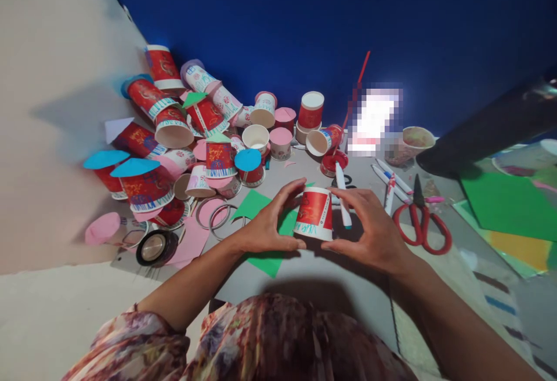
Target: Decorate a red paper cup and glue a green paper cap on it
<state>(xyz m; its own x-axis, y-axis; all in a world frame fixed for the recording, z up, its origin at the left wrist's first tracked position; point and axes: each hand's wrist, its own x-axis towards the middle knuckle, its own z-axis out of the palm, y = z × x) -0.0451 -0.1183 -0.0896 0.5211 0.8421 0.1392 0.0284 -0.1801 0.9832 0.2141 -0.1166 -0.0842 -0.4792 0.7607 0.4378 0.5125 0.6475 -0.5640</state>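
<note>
A red paper cup [314, 214] with white rims and blue-green marker strokes along its lower edge is upside down between my two hands. My left hand [272, 221] curves around its left side, fingertips near the upper edge and thumb by the lower rim. On the other side, my right hand [369, 224] grips it with fingers at the top and thumb at the bottom rim. Just behind the right fingers lies a white marker [343, 195] with a dark green end. Green paper [263, 253] lies under and left of the cup.
Decorated paper cups [220, 158] pile up at the left, against the wall. Red-handled scissors [421, 224], several markers [389, 181] and green sheets [513, 201] lie to the right. A tape roll [156, 247] sits front left. A dark post [487, 123] slants at the right.
</note>
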